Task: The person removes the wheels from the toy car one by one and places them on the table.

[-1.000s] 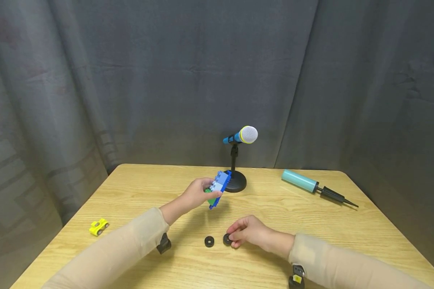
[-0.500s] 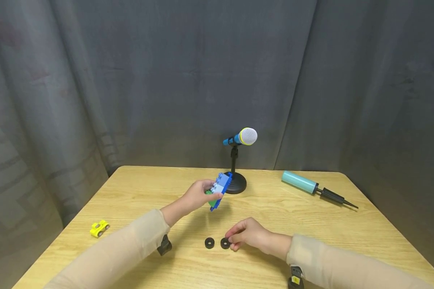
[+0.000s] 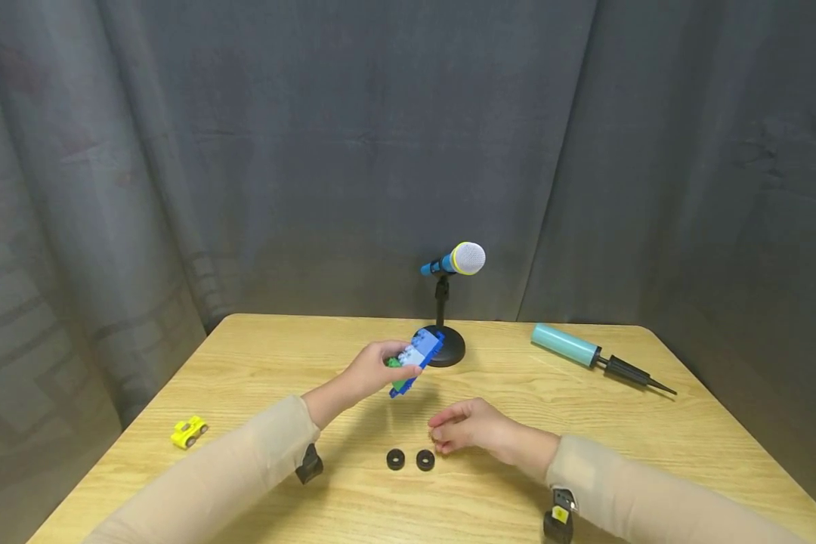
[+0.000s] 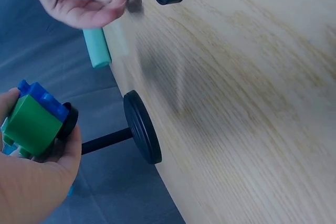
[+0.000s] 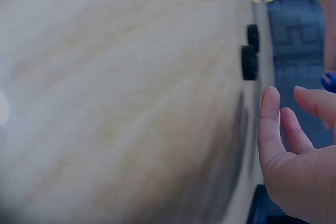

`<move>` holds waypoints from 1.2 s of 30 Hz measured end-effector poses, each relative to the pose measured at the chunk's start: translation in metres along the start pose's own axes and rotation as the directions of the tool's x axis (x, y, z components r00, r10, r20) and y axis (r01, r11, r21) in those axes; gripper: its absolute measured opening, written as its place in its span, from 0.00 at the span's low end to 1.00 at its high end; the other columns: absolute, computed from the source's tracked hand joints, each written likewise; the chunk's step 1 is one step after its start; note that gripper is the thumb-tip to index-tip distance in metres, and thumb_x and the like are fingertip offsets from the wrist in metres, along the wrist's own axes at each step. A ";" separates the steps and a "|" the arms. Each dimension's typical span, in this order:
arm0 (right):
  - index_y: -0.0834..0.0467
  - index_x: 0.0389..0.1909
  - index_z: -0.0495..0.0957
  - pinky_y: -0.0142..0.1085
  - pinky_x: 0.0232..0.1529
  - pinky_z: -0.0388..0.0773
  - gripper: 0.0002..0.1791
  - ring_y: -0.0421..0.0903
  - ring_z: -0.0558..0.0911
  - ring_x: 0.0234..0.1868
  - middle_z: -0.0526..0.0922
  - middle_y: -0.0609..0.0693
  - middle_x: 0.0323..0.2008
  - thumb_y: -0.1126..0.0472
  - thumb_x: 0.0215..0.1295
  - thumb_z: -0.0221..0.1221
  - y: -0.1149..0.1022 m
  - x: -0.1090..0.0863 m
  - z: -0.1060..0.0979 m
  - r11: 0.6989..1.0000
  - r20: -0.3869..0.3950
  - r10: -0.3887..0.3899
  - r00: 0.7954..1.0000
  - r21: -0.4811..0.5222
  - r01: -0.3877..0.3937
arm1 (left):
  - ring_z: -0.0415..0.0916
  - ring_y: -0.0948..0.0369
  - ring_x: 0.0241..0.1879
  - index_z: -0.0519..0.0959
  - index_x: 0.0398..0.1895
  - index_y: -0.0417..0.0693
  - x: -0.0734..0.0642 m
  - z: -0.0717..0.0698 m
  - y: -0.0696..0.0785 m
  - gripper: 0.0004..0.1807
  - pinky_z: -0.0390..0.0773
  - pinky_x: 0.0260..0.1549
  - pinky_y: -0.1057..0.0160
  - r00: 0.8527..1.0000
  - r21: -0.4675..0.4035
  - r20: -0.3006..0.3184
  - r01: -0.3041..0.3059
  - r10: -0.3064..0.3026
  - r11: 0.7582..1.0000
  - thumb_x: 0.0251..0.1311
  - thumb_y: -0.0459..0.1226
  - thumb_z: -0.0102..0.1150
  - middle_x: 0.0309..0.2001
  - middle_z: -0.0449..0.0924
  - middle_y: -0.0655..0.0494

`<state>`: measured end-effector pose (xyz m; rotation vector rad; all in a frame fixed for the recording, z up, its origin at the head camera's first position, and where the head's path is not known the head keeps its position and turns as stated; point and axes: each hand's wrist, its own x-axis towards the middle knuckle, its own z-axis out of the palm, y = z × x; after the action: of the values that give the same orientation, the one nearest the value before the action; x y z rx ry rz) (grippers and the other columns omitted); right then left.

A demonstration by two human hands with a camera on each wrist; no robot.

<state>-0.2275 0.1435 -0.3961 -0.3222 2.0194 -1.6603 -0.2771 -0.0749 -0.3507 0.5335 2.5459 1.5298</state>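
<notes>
My left hand [image 3: 367,375] grips a toy made of building bricks [image 3: 418,353], tilted above the table. It has a blue base, light blue bricks and a green brick [image 4: 34,125]; in the left wrist view a black round part [image 4: 72,121] shows beside the green brick. Two black toy wheels [image 3: 390,462] lie flat side by side on the wood. Just beyond the right-hand wheel [image 3: 419,463], my right hand [image 3: 479,428] hovers with loosely bent fingers and nothing in them. In the right wrist view, a gap shows between its thumb and fingers [image 5: 270,124].
A blue microphone [image 3: 467,258] stands on a black round-based stand [image 3: 449,351] behind the brick toy. At the back right lies a teal hand pump [image 3: 564,344] with a black nozzle. Toward the left edge sits a small yellow toy car [image 3: 189,432]. Grey curtains [image 3: 353,151] surround the table.
My right hand has let go of the right-hand wheel and drawn up and away from it; that wheel now lies beside the other. My left hand keeps holding the brick toy, turned slightly.
</notes>
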 end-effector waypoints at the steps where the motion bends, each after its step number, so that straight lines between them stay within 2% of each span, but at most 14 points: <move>1: 0.75 0.51 0.74 0.39 0.44 0.83 0.19 0.46 0.86 0.36 0.85 0.60 0.39 0.68 0.62 0.62 -0.002 0.000 -0.002 1.000 -0.004 -0.005 1.000 0.008 0.006 | 0.77 0.61 0.41 0.76 0.59 0.41 0.000 0.000 -0.001 0.28 0.79 0.42 0.61 1.000 0.001 -0.002 -0.003 0.003 1.000 0.57 0.43 0.68 0.48 0.82 0.50; 9: 0.76 0.57 0.70 0.41 0.51 0.80 0.27 0.50 0.85 0.43 0.83 0.63 0.47 0.63 0.63 0.63 -0.022 0.001 -0.019 0.998 -0.021 -0.059 0.998 0.028 0.060 | 0.78 0.60 0.38 0.77 0.59 0.44 -0.001 0.000 -0.004 0.29 0.80 0.39 0.63 1.000 -0.021 -0.004 0.013 -0.014 1.000 0.56 0.46 0.69 0.46 0.81 0.49; 13: 0.77 0.60 0.66 0.43 0.53 0.79 0.29 0.50 0.85 0.45 0.82 0.63 0.50 0.63 0.64 0.61 -0.030 0.003 -0.029 0.996 -0.025 -0.082 0.996 0.041 0.083 | 0.78 0.61 0.37 0.78 0.57 0.45 -0.002 0.000 -0.004 0.28 0.79 0.37 0.64 1.000 -0.020 0.004 -0.005 0.005 1.000 0.55 0.46 0.70 0.46 0.81 0.49; 19: 0.76 0.66 0.56 0.45 0.54 0.78 0.36 0.50 0.85 0.48 0.74 0.70 0.58 0.65 0.64 0.61 -0.046 0.004 -0.039 0.995 -0.048 -0.074 0.996 0.057 0.077 | 0.76 0.61 0.38 0.79 0.56 0.45 -0.005 0.001 -0.002 0.27 0.78 0.36 0.65 0.999 -0.014 0.029 -0.032 0.033 0.999 0.54 0.46 0.70 0.48 0.80 0.49; 22: 0.72 0.70 0.52 0.48 0.57 0.75 0.42 0.49 0.84 0.49 0.71 0.69 0.59 0.63 0.62 0.64 -0.053 0.003 -0.041 0.995 -0.051 -0.061 0.997 0.074 0.065 | 0.76 0.60 0.38 0.79 0.56 0.45 -0.006 0.002 0.001 0.27 0.78 0.35 0.65 0.998 -0.009 0.053 -0.032 0.032 0.999 0.54 0.46 0.70 0.47 0.80 0.49; 27: 0.67 0.71 0.55 0.48 0.59 0.74 0.44 0.49 0.83 0.49 0.72 0.64 0.57 0.61 0.59 0.67 -0.059 0.001 -0.043 0.993 -0.017 -0.093 0.996 0.074 0.094 | 0.76 0.61 0.36 0.80 0.54 0.45 -0.005 0.003 0.004 0.25 0.77 0.34 0.66 0.995 -0.002 0.090 -0.036 0.036 0.999 0.54 0.46 0.70 0.44 0.81 0.51; 36: 0.66 0.65 0.67 0.40 0.57 0.77 0.32 0.45 0.80 0.50 0.77 0.57 0.53 0.61 0.62 0.65 -0.059 0.002 -0.046 0.992 -0.002 -0.124 0.992 0.028 0.124 | 0.75 0.62 0.31 0.81 0.48 0.46 -0.004 0.005 0.006 0.22 0.75 0.30 0.65 0.989 0.001 0.143 -0.039 0.038 0.999 0.53 0.47 0.71 0.38 0.80 0.54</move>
<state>-0.2608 0.1679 -0.3341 -0.4463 2.0101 -1.7618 -0.2703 -0.0695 -0.3481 0.6709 2.4451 1.4427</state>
